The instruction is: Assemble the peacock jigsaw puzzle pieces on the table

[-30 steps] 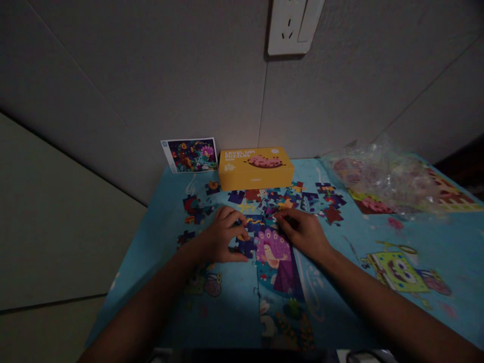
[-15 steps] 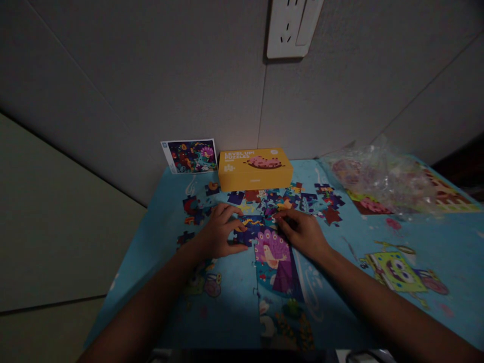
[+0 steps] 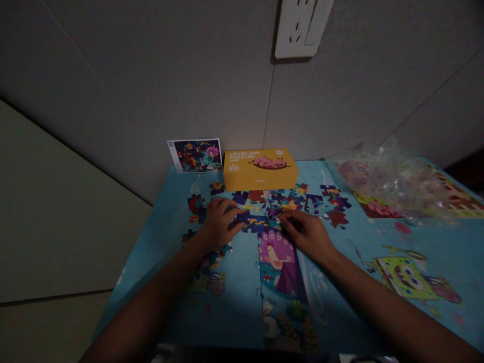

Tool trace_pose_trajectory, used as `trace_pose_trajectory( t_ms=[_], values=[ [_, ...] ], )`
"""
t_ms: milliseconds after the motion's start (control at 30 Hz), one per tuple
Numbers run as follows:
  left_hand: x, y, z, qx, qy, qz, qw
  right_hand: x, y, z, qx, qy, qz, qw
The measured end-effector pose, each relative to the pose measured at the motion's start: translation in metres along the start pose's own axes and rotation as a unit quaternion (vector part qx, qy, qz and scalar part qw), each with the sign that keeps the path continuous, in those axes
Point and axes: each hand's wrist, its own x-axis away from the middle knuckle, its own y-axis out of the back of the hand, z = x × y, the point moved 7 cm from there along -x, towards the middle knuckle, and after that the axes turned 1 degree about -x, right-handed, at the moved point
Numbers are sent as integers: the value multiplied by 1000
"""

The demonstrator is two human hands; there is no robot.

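Note:
My left hand [image 3: 220,225] has its thumb and index finger curled around the left end of a dark blue puzzle piece [image 3: 257,222] with a yellow squiggle. My right hand [image 3: 307,233] pinches the edge of a small teal-and-dark puzzle piece [image 3: 275,222], partly hidden by the fingertips. The two pieces lie close together; whether they interlock I cannot tell. Just below them, a joined puzzle section [image 3: 282,267] shows a purple peacock, with a white rabbit and a green plant further down. Loose puzzle pieces [image 3: 313,204] are spread beyond my hands, and more lie under my left wrist.
A yellow puzzle box [image 3: 260,170] stands against the wall, beside a leaning picture card [image 3: 198,155]. Clear plastic bags [image 3: 393,181] cover another picture at the right. The blue tablecloth [image 3: 363,282] has cartoon prints. A wall socket [image 3: 300,30] is above.
My left hand has moved the dark blue piece away from me, up from beside the peacock's top. The right hand stays pinched at nearly the same spot. The view has shifted slightly.

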Motion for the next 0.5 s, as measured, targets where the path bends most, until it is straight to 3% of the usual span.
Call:
trace_pose_trajectory(
  t_ms=[167, 300, 400, 500],
  values=[
    [1, 22, 38, -81, 117, -8, 990, 1, -2, -5, -2, -1, -1, 1000],
    [18, 52, 91, -151, 281, -26, 947, 1, -2, -6, -1, -1, -1, 1000],
    [33, 64, 127, -154, 355, 10, 922, 1, -2, -5, 0, -3, 0, 1000],
    [41, 67, 149, -124, 366, 64, 920, 0, -2, -5, 2, -2, 2, 1000]
  ],
)
